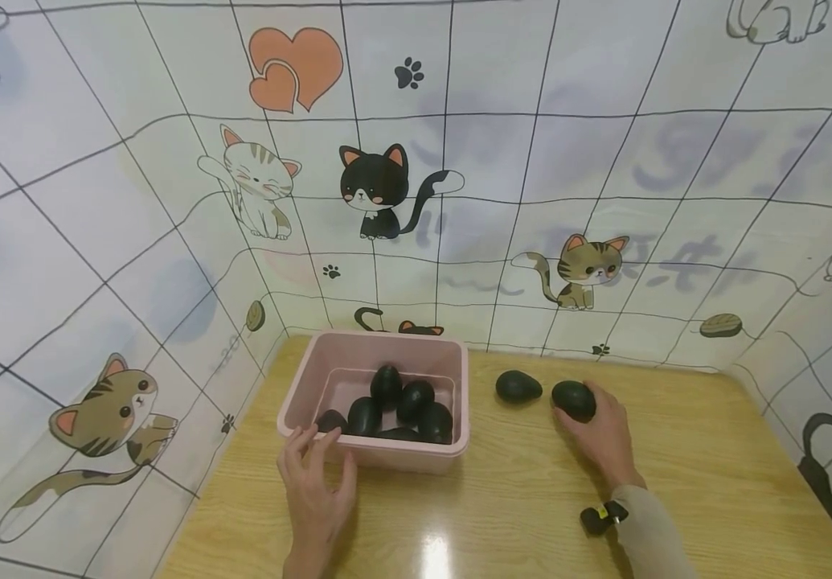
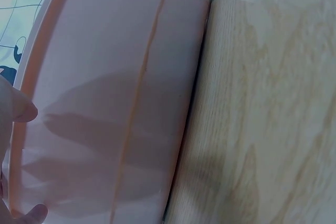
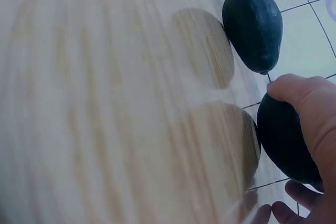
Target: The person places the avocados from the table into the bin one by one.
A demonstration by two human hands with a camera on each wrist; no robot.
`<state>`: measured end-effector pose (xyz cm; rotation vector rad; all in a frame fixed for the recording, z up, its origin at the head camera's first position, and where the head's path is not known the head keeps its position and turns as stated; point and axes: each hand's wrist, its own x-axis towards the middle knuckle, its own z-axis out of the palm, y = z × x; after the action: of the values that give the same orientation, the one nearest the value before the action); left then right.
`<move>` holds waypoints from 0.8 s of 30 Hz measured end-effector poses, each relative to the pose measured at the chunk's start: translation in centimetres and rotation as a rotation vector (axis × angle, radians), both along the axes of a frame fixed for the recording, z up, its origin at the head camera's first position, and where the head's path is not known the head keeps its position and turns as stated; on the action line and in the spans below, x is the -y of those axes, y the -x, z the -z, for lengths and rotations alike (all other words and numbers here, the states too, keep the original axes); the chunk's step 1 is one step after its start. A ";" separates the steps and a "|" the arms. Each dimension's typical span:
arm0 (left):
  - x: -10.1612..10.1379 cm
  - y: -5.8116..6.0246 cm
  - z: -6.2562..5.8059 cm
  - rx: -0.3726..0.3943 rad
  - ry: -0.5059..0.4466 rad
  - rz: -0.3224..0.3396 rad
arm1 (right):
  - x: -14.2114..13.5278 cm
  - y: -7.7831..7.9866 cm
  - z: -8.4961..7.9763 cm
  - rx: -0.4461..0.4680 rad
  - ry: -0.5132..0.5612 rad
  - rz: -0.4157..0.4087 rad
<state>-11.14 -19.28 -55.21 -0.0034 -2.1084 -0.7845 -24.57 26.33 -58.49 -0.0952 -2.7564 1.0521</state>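
Note:
My right hand (image 1: 602, 434) holds a dark green avocado (image 1: 573, 400) at the back right of the table, thumb on one side and fingers round the other. In the right wrist view the thumb (image 3: 310, 100) lies along this avocado (image 3: 286, 137). Just left of it a second avocado (image 1: 518, 388) rests on its side. My left hand (image 1: 317, 486) touches the front left rim of a pink plastic bin (image 1: 387, 338), fingers loosely bent and thumb by the front wall. Inside the bin lie several dark avocados (image 1: 387, 388), some partly hidden by the front rim.
Under everything is a light wood-grain table (image 1: 502, 498). A white wall covering (image 1: 488, 169) with cartoon cats and grid lines rises behind it and at both sides, close behind the bin. A black strap with a small device (image 1: 604, 516) sits on the right wrist.

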 end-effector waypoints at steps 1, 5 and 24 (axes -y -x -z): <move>0.0 0.0 0.0 0.005 -0.002 0.002 | 0.0 0.0 0.1 0.001 -0.002 0.002; 0.1 0.0 0.0 0.015 -0.002 0.003 | -0.2 0.1 0.2 -0.001 -0.017 0.006; 0.0 -0.3 -0.1 0.035 -0.006 0.005 | -0.2 -0.2 0.0 -0.007 0.021 0.024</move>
<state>-10.88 -19.29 -55.13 0.0086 -2.1394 -0.7986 -24.34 26.54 -58.45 -0.1263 -2.7314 1.0736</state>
